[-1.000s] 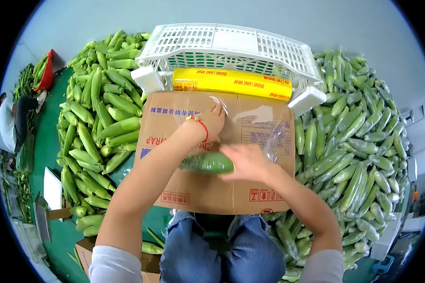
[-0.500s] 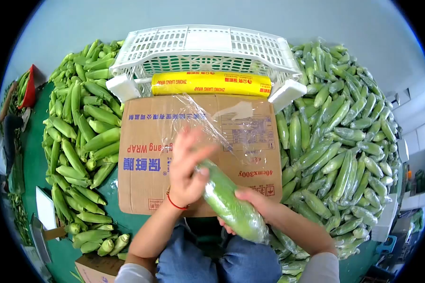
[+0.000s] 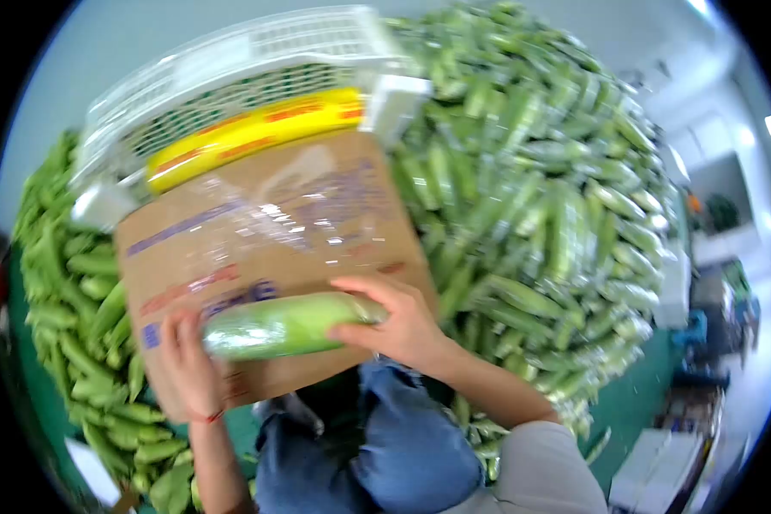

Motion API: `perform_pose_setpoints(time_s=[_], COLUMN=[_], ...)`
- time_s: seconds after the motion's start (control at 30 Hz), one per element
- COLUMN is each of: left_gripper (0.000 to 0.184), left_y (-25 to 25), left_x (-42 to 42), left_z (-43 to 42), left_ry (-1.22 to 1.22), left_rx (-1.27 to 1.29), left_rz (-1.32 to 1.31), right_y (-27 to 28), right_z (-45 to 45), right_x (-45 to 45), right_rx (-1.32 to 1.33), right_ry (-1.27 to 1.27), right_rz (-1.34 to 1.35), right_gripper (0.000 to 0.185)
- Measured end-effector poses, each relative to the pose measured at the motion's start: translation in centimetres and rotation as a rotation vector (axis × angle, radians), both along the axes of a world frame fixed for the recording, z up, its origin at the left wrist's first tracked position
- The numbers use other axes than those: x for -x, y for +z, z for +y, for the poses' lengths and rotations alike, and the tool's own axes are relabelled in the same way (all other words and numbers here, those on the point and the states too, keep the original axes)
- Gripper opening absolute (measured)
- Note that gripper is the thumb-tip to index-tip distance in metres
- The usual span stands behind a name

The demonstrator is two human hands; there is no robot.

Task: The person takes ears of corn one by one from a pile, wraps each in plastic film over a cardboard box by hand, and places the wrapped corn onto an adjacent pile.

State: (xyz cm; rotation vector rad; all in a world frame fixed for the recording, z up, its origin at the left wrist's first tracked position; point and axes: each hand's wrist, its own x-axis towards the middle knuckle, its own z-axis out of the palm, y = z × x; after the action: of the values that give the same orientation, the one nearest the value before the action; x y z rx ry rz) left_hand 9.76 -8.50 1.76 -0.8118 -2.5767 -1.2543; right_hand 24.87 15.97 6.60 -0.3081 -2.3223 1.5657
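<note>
A green ear of corn in clear film [image 3: 274,325] lies level between my two hands, above the near part of a cardboard box [image 3: 180,231]. My left hand [image 3: 190,360] is closed round its left end. The fingers and thumb of my right hand [image 3: 394,321] grip the right end. Loose clear film [image 3: 274,227] lies crumpled and shiny on the box top. Behind it sits a yellow roll of wrap [image 3: 257,137].
A white plastic crate [image 3: 231,51] stands behind the roll. Unwrapped corn [image 3: 94,300] is heaped at the left, and a large pile of film-wrapped corn [image 3: 557,231] rises at the right. My knees are below the box.
The view has swung to the right and tilted. The wrapped corn has turned from slanting to level, and my left hand, open half a second ago, has closed on its left end.
</note>
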Motion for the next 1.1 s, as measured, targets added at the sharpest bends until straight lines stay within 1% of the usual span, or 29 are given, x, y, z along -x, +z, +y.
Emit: perform_pose_setpoints(time_s=[0.03, 0.07, 0.1, 0.17, 0.27, 0.37, 0.4, 0.43, 0.47, 0.53, 0.6, 0.67, 0.7, 0.73, 0.77, 0.8, 0.83, 0.87, 0.9, 0.93, 0.97, 1.0, 1.03, 1.07, 1.1], left_gripper=[0.026, 0.029, 0.03, 0.039, 0.04, 0.044, 0.051, 0.06, 0.07, 0.091, 0.087, 0.081, 0.081, 0.08, 0.079, 0.078, 0.077, 0.076, 0.076, 0.069, 0.068, 0.066, 0.065, 0.059, 0.054], left_y=[-0.4, -0.9, -0.3, -1.3, -1.5, -1.8, 1.0, 1.3, 1.3, 1.8, 2.3, 1.9, 3.0, 4.5, 5.3, 5.0, 4.5, 3.9, 3.3, 3.2, 2.1, 0.7, -0.1, -0.1, 0.2], left_x=[-1.2, -2.4, -4.1, -6.0, -6.1, -7.4, -7.4, -7.3, -7.2, -8.5, -7.5, -7.5, -7.6, -8.1, -8.5, -8.7, -8.7, -8.4, -7.9, -7.2, -6.6, -6.0, -5.5, -5.4, -5.1], left_z=[-0.2, -0.4, 0.1, -0.4, -2.3, -1.7, -0.4, 1.1, 2.6, 5.1, 7.9, 10.1, 11.1, 12.3, 13.0, 12.8, 12.1, 11.2, 10.1, 8.5, 6.6, 4.5, 3.1, 2.5, 1.8], left_ry=[-0.036, -0.029, 0.032, -0.021, -0.065, -0.332, -0.439, -0.487, -0.53, -0.493, -0.554, -0.607, -0.737, -0.861, -0.987, -1.012, -0.985, -0.957, -0.929, -0.873, -0.81, -0.748, -0.689, -0.644, -0.599], left_rx=[-0.122, -0.248, -0.551, -0.459, -0.298, -0.216, -0.152, -0.049, 0.05, 0.243, 0.314, 0.39, 0.422, 0.448, 0.475, 0.47, 0.422, 0.377, 0.332, 0.4, 0.371, 0.341, 0.31, 0.333, 0.358], left_rz=[-0.263, -0.516, -1.084, -1.139, -1.202, -0.748, -0.734, -0.475, -0.216, -0.119, -0.128, -0.144, -0.093, -0.039, 0.01, 0.14, 0.081, 0.026, -0.027, -0.196, -0.237, -0.281, -0.322, -0.263, -0.202], right_y=[-0.1, 0.5, 1.3, 1.6, 1.0, -0.3, -2.1, -2.4, -2.7, -3.2, -3.3, -5.5, -6.0, -3.3, -5.8, -5.3, -4.8, -4.6, -2.3, 0.0, 1.9, 2.1, 4.6, 4.9, 6.2], right_z=[0.9, 1.7, 2.1, 1.8, 0.4, -1.1, -2.2, -2.7, -2.9, -3.6, -4.3, -3.5, -2.9, -1.4, 0.0, 2.1, 4.1, 7.5, 10.6, 13.6, 17.4, 23.2, 27.6, 34.0, 37.8], right_x=[-0.2, -0.2, 0.4, 2.0, 2.0, 2.3, 2.8, 2.9, 2.8, 2.1, 1.4, -0.4, -1.2, -3.4, -4.8, -7.2, -9.5, -12.6, -15.0, -17.4, -20.3, -23.4, -25.8, -29.7, -31.5], right_rx=[-0.34, -0.337, -0.336, -0.084, 0.721, 1.092, 1.051, 1.126, 1.136, 1.156, 1.16, 1.103, 1.073, 0.685, 1.055, 1.064, 1.064, 1.143, 1.085, 1.015, 0.932, 0.823, 0.71, 0.656, 0.639], right_ry=[-0.078, -0.14, -0.192, -0.209, -0.149, -0.205, -0.34, -0.362, -0.378, -0.404, -0.412, -0.481, -0.514, -0.657, -0.612, -0.717, -0.82, -0.903, -1.052, -1.2, -1.205, -1.293, -1.292, -1.169, -1.23], right_rz=[0.212, 0.261, 0.322, 0.361, 0.149, 0.276, 0.274, 0.289, 0.296, 0.346, 0.434, 0.311, 0.254, 0.175, 0.346, 0.395, 0.444, 0.352, 0.382, 0.402, 0.418, 0.54, 0.626, 0.827, 0.946], right_gripper=[0.038, 0.032, 0.026, 0.029, 0.053, 0.075, 0.08, 0.079, 0.078, 0.073, 0.066, 0.055, 0.05, 0.035, 0.033, 0.034, 0.034, 0.04, 0.041, 0.042, 0.042, 0.043, 0.04, 0.035, 0.033])
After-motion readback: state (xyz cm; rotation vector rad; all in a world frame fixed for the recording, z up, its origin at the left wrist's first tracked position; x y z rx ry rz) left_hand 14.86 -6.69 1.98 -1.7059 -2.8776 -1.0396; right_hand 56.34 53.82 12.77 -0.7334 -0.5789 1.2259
